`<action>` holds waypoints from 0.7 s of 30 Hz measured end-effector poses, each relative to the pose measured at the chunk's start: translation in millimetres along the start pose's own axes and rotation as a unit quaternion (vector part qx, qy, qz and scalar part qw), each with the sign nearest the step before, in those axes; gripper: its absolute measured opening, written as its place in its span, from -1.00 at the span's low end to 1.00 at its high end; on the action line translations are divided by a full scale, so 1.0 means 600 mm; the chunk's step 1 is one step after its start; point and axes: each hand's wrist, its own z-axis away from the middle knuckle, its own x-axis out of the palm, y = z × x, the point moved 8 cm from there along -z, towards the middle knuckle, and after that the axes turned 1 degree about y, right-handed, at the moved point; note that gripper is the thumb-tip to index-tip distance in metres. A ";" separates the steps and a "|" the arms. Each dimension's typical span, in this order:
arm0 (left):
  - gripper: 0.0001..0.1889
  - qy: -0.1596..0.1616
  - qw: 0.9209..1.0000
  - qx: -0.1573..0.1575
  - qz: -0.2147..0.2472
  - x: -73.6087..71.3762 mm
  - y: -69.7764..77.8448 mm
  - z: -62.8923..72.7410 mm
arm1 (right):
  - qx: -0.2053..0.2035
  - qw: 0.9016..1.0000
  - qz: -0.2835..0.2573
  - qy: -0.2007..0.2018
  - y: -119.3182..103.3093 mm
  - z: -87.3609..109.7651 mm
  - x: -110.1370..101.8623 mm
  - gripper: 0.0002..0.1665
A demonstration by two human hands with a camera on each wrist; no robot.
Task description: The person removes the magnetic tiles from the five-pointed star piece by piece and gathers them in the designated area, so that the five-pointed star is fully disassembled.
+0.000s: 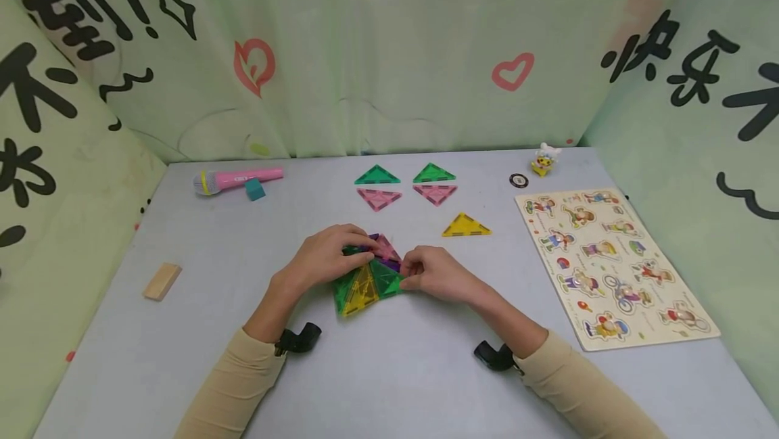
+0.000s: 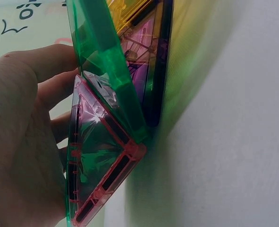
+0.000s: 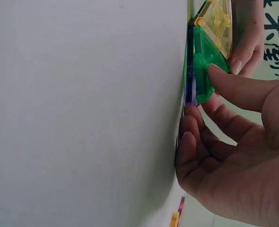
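A low built shape of translucent magnetic tiles lies on the table in front of me, with a yellow tile (image 1: pixel 362 291), a green tile (image 1: pixel 386 279) and a pink tile (image 1: pixel 385 249) showing, and purple at its edges. My left hand (image 1: pixel 331 253) grips its left and back side, thumb across the top. In the left wrist view those fingers go behind a pink-rimmed tile (image 2: pixel 112 175) that leans against green. From the right, my right hand (image 1: pixel 439 274) pinches the corner of the shape. Its thumb presses the green tile (image 3: pixel 206 71) in the right wrist view, other fingertips low at the edge.
Behind the hands lie two green triangles (image 1: pixel 377 174), two pink triangles (image 1: pixel 435 194) and a yellow triangle (image 1: pixel 466 225). A picture board (image 1: pixel 572 320) covers the right side. Farther out are a toy microphone (image 1: pixel 243 179), teal block (image 1: pixel 255 189), wooden block (image 1: pixel 161 281), black ring (image 1: pixel 519 180) and figurine (image 1: pixel 544 160).
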 end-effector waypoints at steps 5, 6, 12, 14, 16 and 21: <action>-0.68 -0.004 1.000 -0.003 -0.001 0.002 -0.002 -0.001 | 0.012 0.999 -0.028 -0.011 -0.003 0.001 0.000 -0.91; -0.68 -0.005 1.000 -0.004 -0.002 0.003 -0.002 -0.001 | 0.011 0.999 -0.031 -0.010 -0.003 0.001 0.000 -0.91; -0.68 -0.006 1.000 -0.008 0.001 0.002 -0.002 -0.001 | 0.014 0.999 -0.048 0.003 0.003 0.002 0.000 -0.94; -0.68 -0.006 1.000 -0.009 0.004 0.001 -0.002 -0.001 | 0.012 0.999 -0.052 0.007 0.003 0.002 -0.001 -0.94; -0.68 -0.007 1.000 -0.009 0.008 0.000 -0.002 0.000 | 0.010 0.998 -0.055 0.010 0.004 0.003 -0.002 -0.94; -0.70 -0.005 1.000 -0.007 0.011 -0.001 -0.001 0.000 | 0.006 0.998 -0.058 0.015 0.005 0.004 -0.001 -0.95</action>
